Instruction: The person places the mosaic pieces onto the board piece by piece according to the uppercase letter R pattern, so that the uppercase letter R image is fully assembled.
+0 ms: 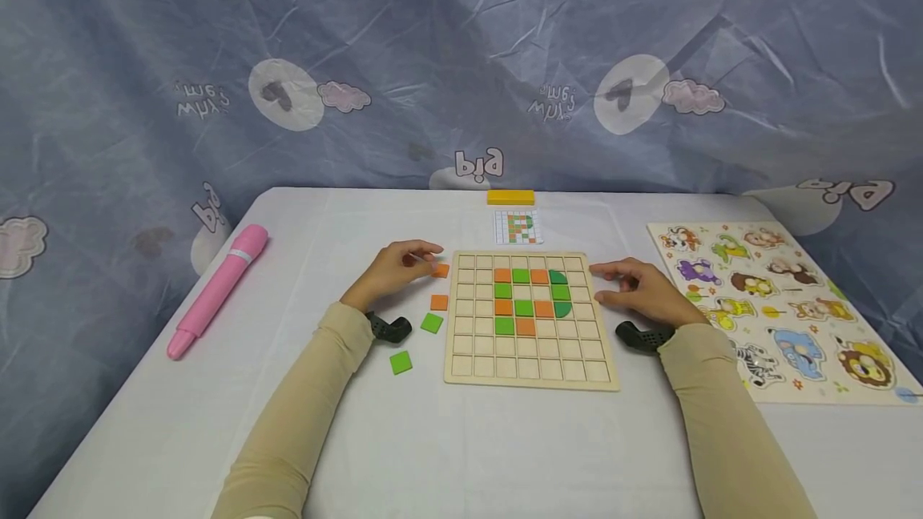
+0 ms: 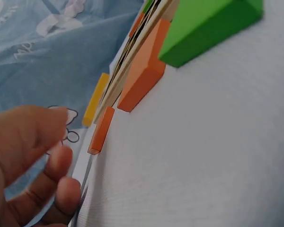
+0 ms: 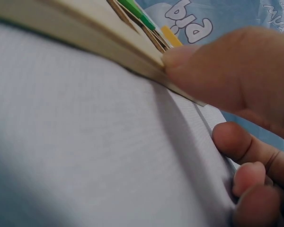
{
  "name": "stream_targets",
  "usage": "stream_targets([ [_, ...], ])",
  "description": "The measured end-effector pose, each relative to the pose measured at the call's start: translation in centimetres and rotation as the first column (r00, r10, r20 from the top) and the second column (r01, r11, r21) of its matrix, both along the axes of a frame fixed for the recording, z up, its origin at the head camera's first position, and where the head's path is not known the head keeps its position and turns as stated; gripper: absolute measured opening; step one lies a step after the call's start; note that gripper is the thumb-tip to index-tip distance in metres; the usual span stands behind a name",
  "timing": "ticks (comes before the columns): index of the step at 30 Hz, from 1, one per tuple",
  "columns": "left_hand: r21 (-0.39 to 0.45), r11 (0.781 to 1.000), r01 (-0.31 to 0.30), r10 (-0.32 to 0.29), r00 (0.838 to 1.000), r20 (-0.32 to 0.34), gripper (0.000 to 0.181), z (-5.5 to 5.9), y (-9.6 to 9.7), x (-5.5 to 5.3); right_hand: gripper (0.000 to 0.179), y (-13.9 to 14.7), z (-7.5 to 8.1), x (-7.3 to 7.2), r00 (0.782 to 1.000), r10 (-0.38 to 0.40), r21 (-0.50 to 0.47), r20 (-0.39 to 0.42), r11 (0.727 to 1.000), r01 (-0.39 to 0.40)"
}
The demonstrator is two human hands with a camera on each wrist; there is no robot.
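A wooden grid board [image 1: 476, 343] lies on the white table, with orange, light green and dark green tiles in its cells. Left of it is my left hand [image 1: 392, 269], thumb and fingers apart, beside an orange tile [image 2: 102, 131] on the table. Nothing shows between those fingers. A second orange tile [image 1: 439, 303] and two green tiles [image 1: 432, 323] lie nearer to me. At the board's right edge, my right hand [image 1: 642, 291] has its thumb [image 3: 184, 61] against the rim, other fingers loosely bent. Behind the board, a small card [image 1: 517, 227] shows a coloured grid pattern.
A yellow block [image 1: 510, 197] lies at the table's back edge. To the right is an animal puzzle board [image 1: 786, 311]; a pink stick-like object [image 1: 219, 291] lies at the left. A printed blue-grey cloth [image 1: 447, 62] hangs behind the table.
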State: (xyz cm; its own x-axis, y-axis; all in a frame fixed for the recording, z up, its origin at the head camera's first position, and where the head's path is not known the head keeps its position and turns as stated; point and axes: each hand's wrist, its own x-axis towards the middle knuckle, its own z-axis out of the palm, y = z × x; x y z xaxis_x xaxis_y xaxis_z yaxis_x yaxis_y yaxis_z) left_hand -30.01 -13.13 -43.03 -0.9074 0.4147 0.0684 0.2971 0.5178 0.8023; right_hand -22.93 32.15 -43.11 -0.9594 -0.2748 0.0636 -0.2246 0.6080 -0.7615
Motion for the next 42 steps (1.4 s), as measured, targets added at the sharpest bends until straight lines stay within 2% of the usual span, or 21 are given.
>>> stream_targets([
  [4, -0.093, 0.996, -0.008, 0.005, 1.0, -0.028, 0.042, -0.4, -0.2, -0.3, 0.05, 0.0, 0.1, 0.0, 1.0, 0.0, 0.001, 0.003, 1.0, 0.0],
  [8, -0.178, 0.984, 0.025, -0.04, 0.996, -0.084, 0.042, -0.7, -0.2, -0.4, 0.05, 0.0, 0.1, 0.1, 1.0, 0.001, 0.002, 0.004, 1.0, -0.001],
  [12, -0.213, 0.976, 0.033, -0.06, 0.991, -0.118, 0.037, -0.8, -0.2, -0.6, 0.05, 0.0, 0.1, 0.1, 1.0, 0.001, 0.001, 0.006, 1.0, -0.001],
  [19, -0.193, 0.981, 0.001, -0.025, 0.992, -0.122, 0.033, -1.2, -0.2, -0.7, 0.049, -0.1, 0.2, 0.0, 1.0, 0.001, 0.002, -0.006, 1.0, -0.001],
  [28, -0.123, 0.992, -0.026, 0.014, 0.996, -0.092, 0.035, -1.1, -0.2, -0.3, 0.049, 0.0, -0.2, 0.0, 1.0, -0.002, -0.009, -0.006, 1.0, 0.002],
  [33, -0.102, 0.995, -0.014, 0.005, 0.996, -0.091, 0.033, -0.3, -0.2, 0.3, 0.049, 0.0, -0.4, 0.1, 1.0, -0.001, -0.017, 0.002, 1.0, 0.001],
  [42, -0.106, 0.994, 0.014, -0.028, 0.99, -0.137, 0.029, 1.6, 0.3, 2.3, 0.05, 0.1, -0.3, 0.0, 1.0, -0.01, -0.01, -0.001, 1.0, 0.01],
])
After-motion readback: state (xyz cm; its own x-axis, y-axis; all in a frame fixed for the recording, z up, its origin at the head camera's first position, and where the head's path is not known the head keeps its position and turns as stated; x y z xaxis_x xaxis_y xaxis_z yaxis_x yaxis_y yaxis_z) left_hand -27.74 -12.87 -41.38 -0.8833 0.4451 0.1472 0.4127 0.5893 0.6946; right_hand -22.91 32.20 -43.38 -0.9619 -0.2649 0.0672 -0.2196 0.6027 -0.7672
